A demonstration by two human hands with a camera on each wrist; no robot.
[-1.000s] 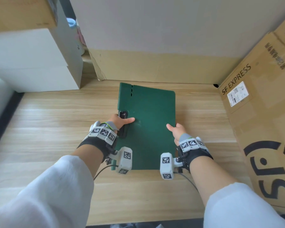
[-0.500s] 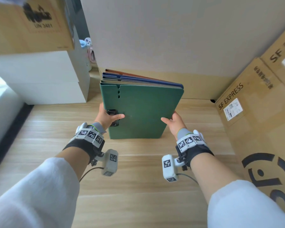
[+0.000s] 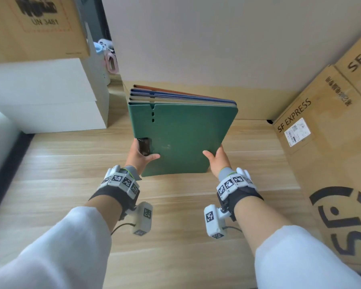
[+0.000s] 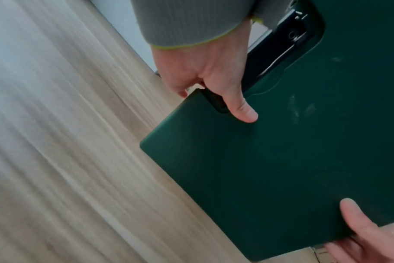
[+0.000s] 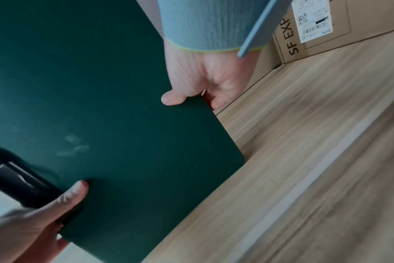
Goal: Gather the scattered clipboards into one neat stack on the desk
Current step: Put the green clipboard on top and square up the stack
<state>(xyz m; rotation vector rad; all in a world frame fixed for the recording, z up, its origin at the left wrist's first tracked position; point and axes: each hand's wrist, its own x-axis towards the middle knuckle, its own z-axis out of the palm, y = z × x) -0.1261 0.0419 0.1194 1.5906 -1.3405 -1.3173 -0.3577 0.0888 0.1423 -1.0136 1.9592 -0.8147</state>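
Both hands are gripping the stack of clipboards [image 3: 181,130] standing on edge above the wooden table [image 3: 50,163], the left hand [image 3: 139,158] clasping its clip side and the right hand [image 3: 217,161] its opposite edge, thumbs lying across the green cover.

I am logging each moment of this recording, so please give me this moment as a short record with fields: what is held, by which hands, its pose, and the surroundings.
held item: stack of clipboards, green one facing the camera
other colours in stack: blue, beige and brown edges behind the green
left hand: grips the left edge near the black clip
right hand: grips the lower right edge
pose: stack tilted up on its edge above the wooden desk
surroundings: SF EXPRESS carton at right, white boxes at left
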